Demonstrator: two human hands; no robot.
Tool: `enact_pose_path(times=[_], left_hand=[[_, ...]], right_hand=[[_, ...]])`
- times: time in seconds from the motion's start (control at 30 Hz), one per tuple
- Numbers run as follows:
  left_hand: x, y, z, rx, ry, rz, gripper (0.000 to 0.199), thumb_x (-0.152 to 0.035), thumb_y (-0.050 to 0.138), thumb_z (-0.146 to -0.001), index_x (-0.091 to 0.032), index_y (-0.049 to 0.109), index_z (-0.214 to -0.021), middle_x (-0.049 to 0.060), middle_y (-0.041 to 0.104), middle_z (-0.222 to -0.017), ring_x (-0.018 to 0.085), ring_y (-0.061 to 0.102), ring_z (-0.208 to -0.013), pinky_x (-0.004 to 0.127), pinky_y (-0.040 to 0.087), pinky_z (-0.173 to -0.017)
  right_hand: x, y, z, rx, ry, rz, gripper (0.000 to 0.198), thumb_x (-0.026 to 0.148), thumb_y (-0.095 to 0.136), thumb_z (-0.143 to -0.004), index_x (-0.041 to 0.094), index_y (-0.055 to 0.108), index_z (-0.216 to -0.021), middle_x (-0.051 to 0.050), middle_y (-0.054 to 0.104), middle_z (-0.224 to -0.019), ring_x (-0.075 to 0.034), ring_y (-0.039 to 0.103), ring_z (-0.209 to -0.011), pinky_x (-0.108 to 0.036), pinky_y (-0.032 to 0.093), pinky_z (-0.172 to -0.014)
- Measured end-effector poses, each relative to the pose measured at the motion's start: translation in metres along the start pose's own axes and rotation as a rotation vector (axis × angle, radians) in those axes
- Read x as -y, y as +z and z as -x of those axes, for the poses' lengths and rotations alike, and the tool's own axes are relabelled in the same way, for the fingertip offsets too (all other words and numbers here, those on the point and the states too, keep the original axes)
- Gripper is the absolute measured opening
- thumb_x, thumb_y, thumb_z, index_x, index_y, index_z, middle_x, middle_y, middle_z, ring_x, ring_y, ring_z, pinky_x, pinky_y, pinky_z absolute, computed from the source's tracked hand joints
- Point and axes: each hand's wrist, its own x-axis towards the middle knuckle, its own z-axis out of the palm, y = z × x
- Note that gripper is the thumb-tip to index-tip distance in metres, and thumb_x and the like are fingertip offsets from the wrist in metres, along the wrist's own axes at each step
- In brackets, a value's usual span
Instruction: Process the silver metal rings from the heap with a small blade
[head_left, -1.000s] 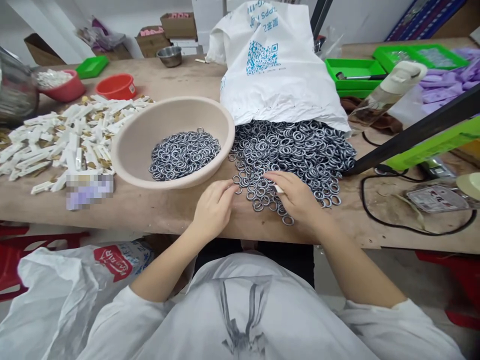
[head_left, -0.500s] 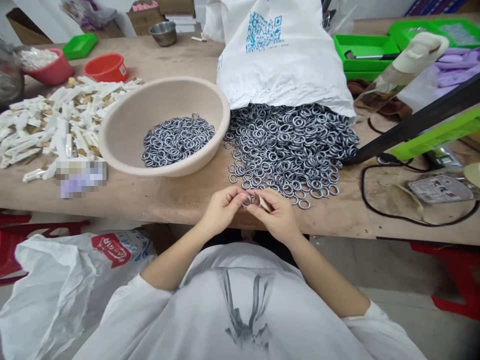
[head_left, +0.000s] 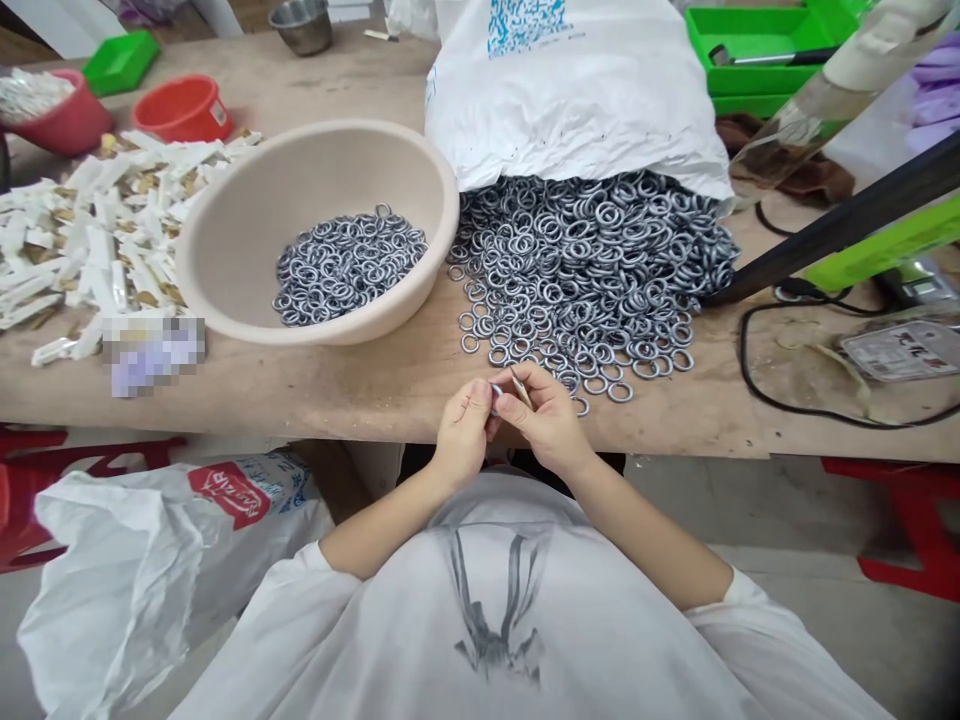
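Both hands meet over the table's front edge. My left hand [head_left: 462, 430] pinches a grey ring [head_left: 496, 392] between thumb and fingers, and part of it is hidden. Closed around a slim pointed tool [head_left: 520, 388] is my right hand [head_left: 551, 420]; the tool's tip points up and away, and its exact kind is unclear. The right fingertips touch or nearly touch the ring. Just beyond the hands spreads a heap of similar grey rings [head_left: 577, 270], spilling from a white sack [head_left: 577, 110]. A beige basin [head_left: 232, 225] on the left holds more rings.
White-wrapped pieces [head_left: 97, 240] lie piled at the left, near a red bowl [head_left: 184, 108]. On the right are a black bar [head_left: 840, 225], a clear bottle [head_left: 810, 110], a looped black cord [head_left: 744, 370] and a green tray [head_left: 757, 35]. A white bag [head_left: 127, 560] sits below the table.
The view has shifted slightly. My left hand has turned more upright around the ring, and the ring is tilted more edge-on. The pointed tool in my right hand now shows more clearly.
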Motion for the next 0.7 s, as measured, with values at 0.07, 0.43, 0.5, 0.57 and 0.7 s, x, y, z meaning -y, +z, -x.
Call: enact_pose_path(times=[0.07, 0.43, 0.5, 0.57, 0.7], left_hand=[[-0.002, 0.001, -0.001, 0.011, -0.027, 0.073, 0.057, -0.064, 0.061, -0.088, -0.015, 0.041, -0.069, -0.003, 0.033, -0.052, 0.006, 0.029, -0.045, 0.019, 0.024, -0.043], [-0.011, 0.006, -0.001, -0.110, -0.129, 0.163, 0.062, -0.067, 0.071, -0.077, -0.015, 0.039, -0.066, -0.005, 0.027, -0.054, 0.005, 0.024, -0.045, 0.019, 0.022, -0.041], [-0.009, 0.005, -0.001, -0.105, -0.108, 0.149, 0.062, -0.066, 0.070, -0.079, -0.015, 0.038, -0.066, -0.004, 0.028, -0.055, 0.005, 0.026, -0.046, 0.019, 0.023, -0.041], [-0.007, 0.004, 0.001, -0.092, -0.097, 0.141, 0.061, -0.065, 0.069, -0.080, -0.015, 0.038, -0.066, -0.004, 0.029, -0.056, 0.005, 0.027, -0.047, 0.018, 0.024, -0.042], [-0.003, 0.002, 0.007, 0.036, -0.085, 0.096, 0.059, -0.064, 0.063, -0.086, -0.015, 0.038, -0.065, -0.004, 0.029, -0.053, 0.005, 0.026, -0.044, 0.018, 0.023, -0.041]], right_hand=[[0.005, -0.003, -0.001, -0.034, -0.048, 0.162, 0.042, 0.061, 0.073, -0.099, 0.021, 0.060, -0.100, 0.000, 0.060, -0.084, -0.021, 0.059, -0.070, -0.029, 0.049, -0.065], [0.020, -0.002, 0.017, 0.088, -0.320, 0.974, 0.056, 0.058, 0.040, -0.116, 0.018, 0.047, -0.078, 0.003, 0.042, -0.071, -0.016, 0.041, -0.062, -0.030, 0.025, -0.057], [0.019, 0.000, 0.017, 0.092, -0.336, 0.997, 0.056, 0.058, 0.039, -0.116, 0.018, 0.046, -0.078, 0.003, 0.041, -0.071, -0.016, 0.041, -0.062, -0.030, 0.025, -0.057], [0.019, -0.001, 0.017, 0.099, -0.344, 0.996, 0.055, 0.057, 0.040, -0.116, 0.019, 0.045, -0.077, 0.003, 0.041, -0.070, -0.016, 0.041, -0.061, -0.030, 0.025, -0.058], [0.015, -0.021, 0.011, 0.001, -0.220, 0.946, 0.048, 0.048, 0.045, -0.113, 0.019, 0.045, -0.075, 0.005, 0.043, -0.067, -0.016, 0.042, -0.059, -0.029, 0.025, -0.056]])
